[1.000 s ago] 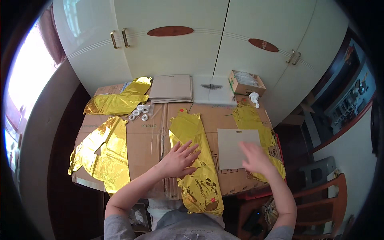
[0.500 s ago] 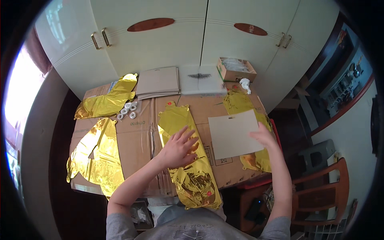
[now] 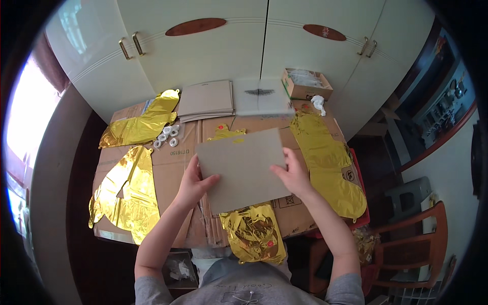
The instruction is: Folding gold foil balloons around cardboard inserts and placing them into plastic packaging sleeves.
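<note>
A grey-beige cardboard sheet (image 3: 244, 173) with a small slot near its far edge is held in front of me. My left hand (image 3: 195, 180) grips its left edge, thumb on top. My right hand (image 3: 292, 173) has the right edge, thumb also on top. Beneath the sheet lies a gold foil balloon (image 3: 254, 234), flat; its middle is hidden, and its far end and near end show, each with a red spot. Another flat gold foil balloon (image 3: 325, 168) lies to the right of my right hand.
More gold foil balloons (image 3: 129, 195) lie at left. White ribbon rolls (image 3: 165, 136) sit near stacked cardboard sheets (image 3: 206, 99). A clear plastic bag (image 3: 262, 99) and an open box (image 3: 307, 84) stand by the cabinet. A wooden chair (image 3: 409, 244) is at right.
The cardboard sheet has moved left from over the right balloon to over the middle one. My left hand, empty before, has taken hold of its left edge.
</note>
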A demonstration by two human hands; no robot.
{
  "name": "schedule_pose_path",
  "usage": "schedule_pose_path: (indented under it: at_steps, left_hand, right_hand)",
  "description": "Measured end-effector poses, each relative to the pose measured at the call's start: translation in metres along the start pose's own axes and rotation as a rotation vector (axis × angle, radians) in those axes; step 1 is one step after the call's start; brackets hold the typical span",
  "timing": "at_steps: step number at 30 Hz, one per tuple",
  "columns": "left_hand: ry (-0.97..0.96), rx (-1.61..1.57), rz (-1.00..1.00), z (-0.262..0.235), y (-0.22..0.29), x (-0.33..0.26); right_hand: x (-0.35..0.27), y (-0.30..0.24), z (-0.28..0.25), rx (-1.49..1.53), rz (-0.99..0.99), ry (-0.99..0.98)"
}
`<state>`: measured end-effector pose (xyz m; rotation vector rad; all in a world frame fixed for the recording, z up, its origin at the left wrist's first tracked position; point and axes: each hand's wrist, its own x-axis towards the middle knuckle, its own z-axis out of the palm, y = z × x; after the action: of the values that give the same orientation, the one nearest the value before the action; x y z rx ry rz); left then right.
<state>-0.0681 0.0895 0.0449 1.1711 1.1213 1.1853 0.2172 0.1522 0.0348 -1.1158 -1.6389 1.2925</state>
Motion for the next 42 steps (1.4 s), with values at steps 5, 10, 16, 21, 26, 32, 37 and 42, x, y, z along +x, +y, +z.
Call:
schedule_pose_path:
  at_steps: [5, 10, 16, 21, 26, 32, 37, 42]
  left_hand:
    - [0.215, 0.157, -0.064, -0.029, -0.047, 0.001]
    - [0.298, 0.592, 0.021, -0.016, -0.039, 0.007]
    - [0.352, 1.329, 0.131, -0.009, -0.051, -0.004]
    - [-0.006, 1.338, 0.458, 0.004, -0.040, 0.005]
    - [-0.425, 1.418, 0.593, 0.017, -0.046, 0.019]
    - [-0.484, 1.427, 0.561, 0.012, -0.051, 0.021]
    - [-0.489, 1.393, 0.564, 0.013, -0.049, 0.022]
    - [-0.454, 1.392, 0.604, 0.014, -0.049, 0.021]
  right_hand:
    - [0.019, 0.028, 0.027, -0.254, -0.033, -0.031]
    - [0.017, 0.051, 0.034, -0.613, -0.322, 0.108]
    - [0.010, 0.057, 0.039, -0.908, -0.450, 0.185]
    - [0.010, 0.057, 0.041, -0.922, -0.448, 0.195]
    - [0.010, 0.061, 0.039, -0.943, -0.444, 0.207]
    - [-0.001, 0.033, 0.038, -0.964, -0.562, 0.084]
    - [-0.011, 0.035, 0.030, -0.877, -0.526, -0.171]
    - [-0.025, 0.045, 0.016, -0.863, -0.582, -0.336]
